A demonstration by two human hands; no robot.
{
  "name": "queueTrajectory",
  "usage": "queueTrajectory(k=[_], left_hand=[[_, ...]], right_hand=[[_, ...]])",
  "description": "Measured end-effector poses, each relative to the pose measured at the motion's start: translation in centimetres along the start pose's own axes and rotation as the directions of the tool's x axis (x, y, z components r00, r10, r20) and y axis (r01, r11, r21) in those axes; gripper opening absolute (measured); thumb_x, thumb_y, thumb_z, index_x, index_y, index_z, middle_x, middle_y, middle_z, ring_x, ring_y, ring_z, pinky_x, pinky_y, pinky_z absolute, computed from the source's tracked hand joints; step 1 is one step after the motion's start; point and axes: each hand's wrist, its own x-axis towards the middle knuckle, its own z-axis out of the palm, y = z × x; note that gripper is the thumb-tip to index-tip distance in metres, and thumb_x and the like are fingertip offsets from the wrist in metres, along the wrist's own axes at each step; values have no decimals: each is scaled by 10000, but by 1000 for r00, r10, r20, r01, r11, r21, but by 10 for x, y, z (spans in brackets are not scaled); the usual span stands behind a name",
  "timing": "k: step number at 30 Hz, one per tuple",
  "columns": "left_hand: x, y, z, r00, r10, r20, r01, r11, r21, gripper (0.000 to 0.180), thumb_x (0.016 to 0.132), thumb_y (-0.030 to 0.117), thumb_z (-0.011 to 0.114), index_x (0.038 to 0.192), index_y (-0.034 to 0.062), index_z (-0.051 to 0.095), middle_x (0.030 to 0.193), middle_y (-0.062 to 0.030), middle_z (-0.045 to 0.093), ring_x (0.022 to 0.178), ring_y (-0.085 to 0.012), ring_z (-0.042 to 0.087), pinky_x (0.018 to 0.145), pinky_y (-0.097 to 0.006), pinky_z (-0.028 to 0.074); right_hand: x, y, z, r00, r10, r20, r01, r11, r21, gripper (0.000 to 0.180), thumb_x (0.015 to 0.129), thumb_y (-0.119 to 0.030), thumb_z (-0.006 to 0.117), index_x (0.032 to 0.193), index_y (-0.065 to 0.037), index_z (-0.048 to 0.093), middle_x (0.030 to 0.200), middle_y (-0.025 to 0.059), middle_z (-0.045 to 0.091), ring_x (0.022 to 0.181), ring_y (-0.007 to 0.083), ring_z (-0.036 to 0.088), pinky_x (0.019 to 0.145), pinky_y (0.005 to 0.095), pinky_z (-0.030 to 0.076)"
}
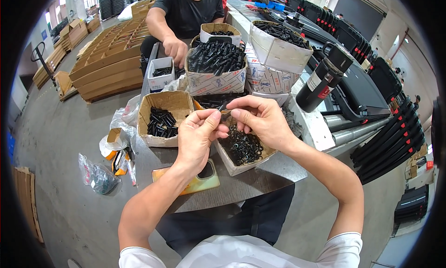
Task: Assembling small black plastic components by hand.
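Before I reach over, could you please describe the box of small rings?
On the dark table, go to the near edge, below the right hand. The open cardboard box there holds small loose rings, whereas the box to its left holds black cylindrical pieces.

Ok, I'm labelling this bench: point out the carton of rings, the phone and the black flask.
Carton of rings (247, 167), head view: front wall.
Phone (200, 183), head view: back of its case.
Black flask (321, 79), head view: body.

Metal-looking rings (244, 147) are glinting in a matt cardboard box (248, 167); a wood-grained counter (262, 179) is showing beneath it.
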Motion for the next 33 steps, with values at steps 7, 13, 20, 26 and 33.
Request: queueTrajectory(k=[7, 13, 20, 26, 33], left_hand=[[3, 3, -2, 999, 5, 35, -2, 997, -79, 197, 946, 135, 655, 1066, -7, 590, 899, -95, 688, 718, -136, 675, 643, -250, 583], [1, 5, -2, 997, -38, 60, 39, 999, -14, 170, 969, 143, 622, 1069, 8, 591, 913, -96, 673, 726, -125, 642, 642, -239, 554], [1, 3, -1, 990, -68, 126, 64, 997, 33, 198, 959, 136, 635, 1089, -4, 584, 905, -97, 670, 706, -126, 642, 633, -241, 552], [0, 4, 0, 989, -70, 132, 65, 997, 46, 196, 958, 132, 636, 1089, -6, 590, 888, -93, 671, 691, -126, 646, 626, -247, 554], [1, 6, 1, 988, -81, 134, 73, 996, 59, 176, 957, 125, 637, 1073, -1, 599, 850, -80, 665, 682, -124, 645, 612, -246, 551]], right_hand=[[5, 7, -21, 955, 267, 131, -296, 811, 504, 259, 1008, -98, 507, 1193, 72, 567, 1019, 110, 618, 873, 154, 632, 761, 261, 537], [-2, 10, -38, 913, 354, 203, -405, 727, 555, 301, 982, -10, 479, 1261, 98, 511, 1205, 200, 588, 1111, 254, 622, 988, 317, 523], [-5, 12, -40, 940, 283, 188, -339, 834, 435, 291, 953, 49, 509, 1239, 86, 544, 1179, 188, 623, 1058, 223, 660, 938, 276, 551], [-2, 17, -44, 953, 248, 176, -302, 838, 454, 253, 960, -13, 565, 1199, 69, 576, 1129, 170, 644, 1010, 214, 676, 905, 277, 564], [0, 18, -48, 956, 237, 173, -287, 875, 389, 198, 949, -78, 626, 1117, 27, 622, 1050, 141, 677, 915, 185, 687, 805, 264, 574]])
